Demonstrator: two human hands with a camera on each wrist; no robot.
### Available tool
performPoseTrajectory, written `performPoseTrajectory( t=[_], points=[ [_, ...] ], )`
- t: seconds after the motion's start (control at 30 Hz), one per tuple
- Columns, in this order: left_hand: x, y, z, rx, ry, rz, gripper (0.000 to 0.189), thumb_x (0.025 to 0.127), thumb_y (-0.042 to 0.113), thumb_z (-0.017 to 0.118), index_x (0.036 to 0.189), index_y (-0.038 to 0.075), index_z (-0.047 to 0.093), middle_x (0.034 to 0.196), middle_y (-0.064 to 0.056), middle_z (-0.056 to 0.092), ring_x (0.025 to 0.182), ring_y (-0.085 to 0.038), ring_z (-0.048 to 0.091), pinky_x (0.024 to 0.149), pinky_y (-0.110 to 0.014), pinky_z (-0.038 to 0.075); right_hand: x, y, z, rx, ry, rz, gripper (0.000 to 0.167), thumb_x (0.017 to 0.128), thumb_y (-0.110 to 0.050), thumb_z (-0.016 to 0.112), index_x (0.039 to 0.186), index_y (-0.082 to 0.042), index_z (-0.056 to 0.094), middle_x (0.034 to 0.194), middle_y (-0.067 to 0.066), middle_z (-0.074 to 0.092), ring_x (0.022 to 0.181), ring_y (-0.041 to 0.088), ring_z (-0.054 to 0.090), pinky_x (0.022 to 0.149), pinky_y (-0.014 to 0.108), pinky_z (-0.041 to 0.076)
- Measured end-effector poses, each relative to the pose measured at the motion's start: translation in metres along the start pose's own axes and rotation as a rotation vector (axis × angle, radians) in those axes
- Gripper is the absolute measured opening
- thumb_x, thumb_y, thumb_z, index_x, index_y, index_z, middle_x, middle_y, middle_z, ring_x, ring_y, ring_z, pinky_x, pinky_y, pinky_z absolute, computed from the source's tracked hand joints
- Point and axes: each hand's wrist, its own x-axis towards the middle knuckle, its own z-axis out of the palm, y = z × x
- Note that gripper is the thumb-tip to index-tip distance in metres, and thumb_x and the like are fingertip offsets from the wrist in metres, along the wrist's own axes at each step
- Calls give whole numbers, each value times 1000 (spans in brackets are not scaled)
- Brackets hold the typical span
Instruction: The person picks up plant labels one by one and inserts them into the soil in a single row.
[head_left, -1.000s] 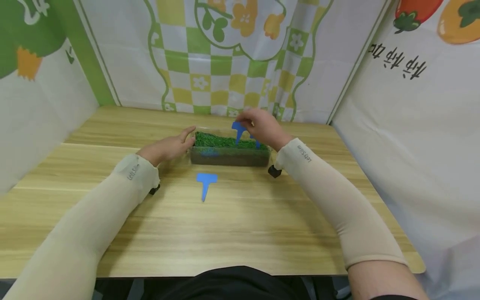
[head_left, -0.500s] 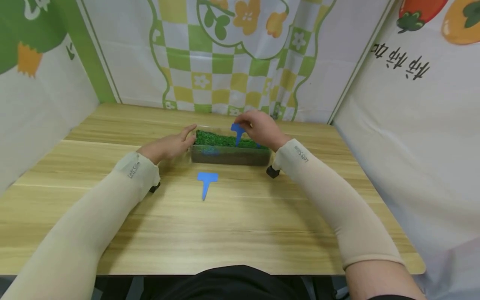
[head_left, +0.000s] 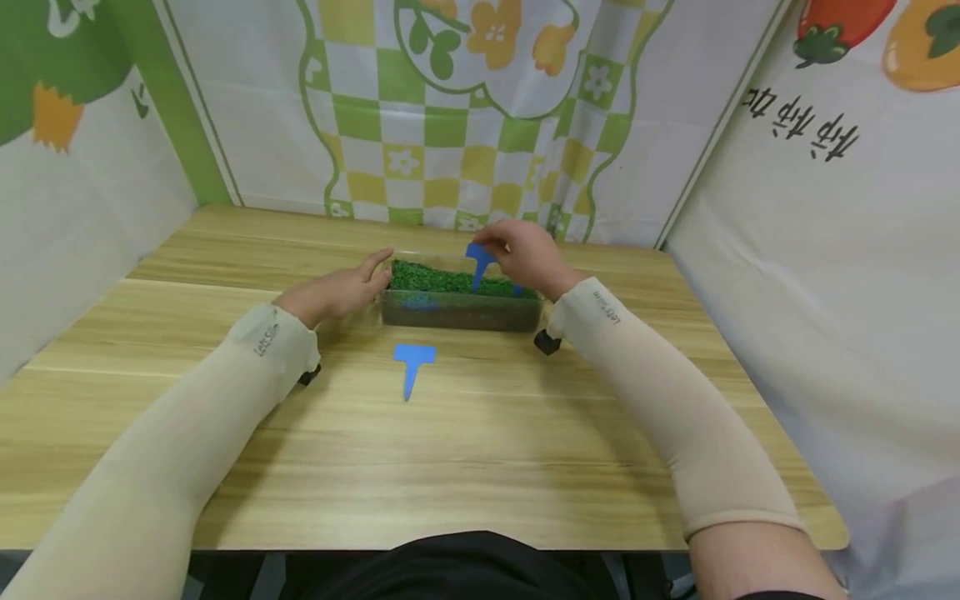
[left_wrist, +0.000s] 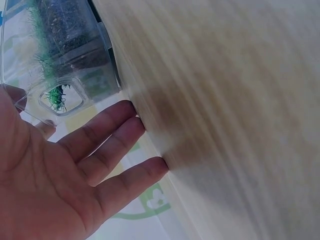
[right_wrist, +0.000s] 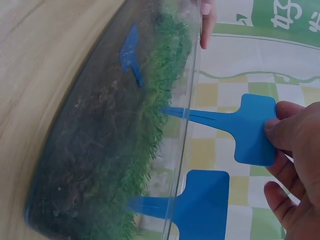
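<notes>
I have the right hand [head_left: 529, 257] pinching a tag [right_wrist: 256, 131]; a skewed push could bend its stem [right_wrist: 209, 118] or slide the box [head_left: 461, 315] (left hand [head_left: 336, 294] spread at its end).

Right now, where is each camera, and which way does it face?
Head: on the head, facing forward and down at the table; left hand, right hand, both arms show.
Left wrist: worn there, facing the box's end; left palm shows.
Right wrist: worn there, facing the box's side; right hand pinching a tag and left fingertips show.
Both wrist views share the box.
</notes>
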Motion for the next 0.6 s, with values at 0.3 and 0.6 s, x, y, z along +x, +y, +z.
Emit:
performPoseTrajectory(
  t=[0.3, 0.6],
  points=[
    [0, -1, 0, 14, 7, -1, 65, 90, 72, 10, 143, 50, -21, 143, -17, 46, 128, -45, 43, 106, -66, 24, 0, -1, 1, 3, -28, 2, 22, 99, -22, 52, 112, -23, 69, 111, -5, 67, 102, 12, 61, 89, 31, 50],
    [1, -2, 0, 18, 5, 5, 65, 90, 72, 10, 143, 50, -21, 144, -17, 45, 129, -45, 42, 106, -66, 24, -2, 0, 1, 27, -16, 5, 23, 100, -21, 50, 114, -23, 69, 113, -5, 67, 105, 12, 61, 90, 32, 50]
  ],
)
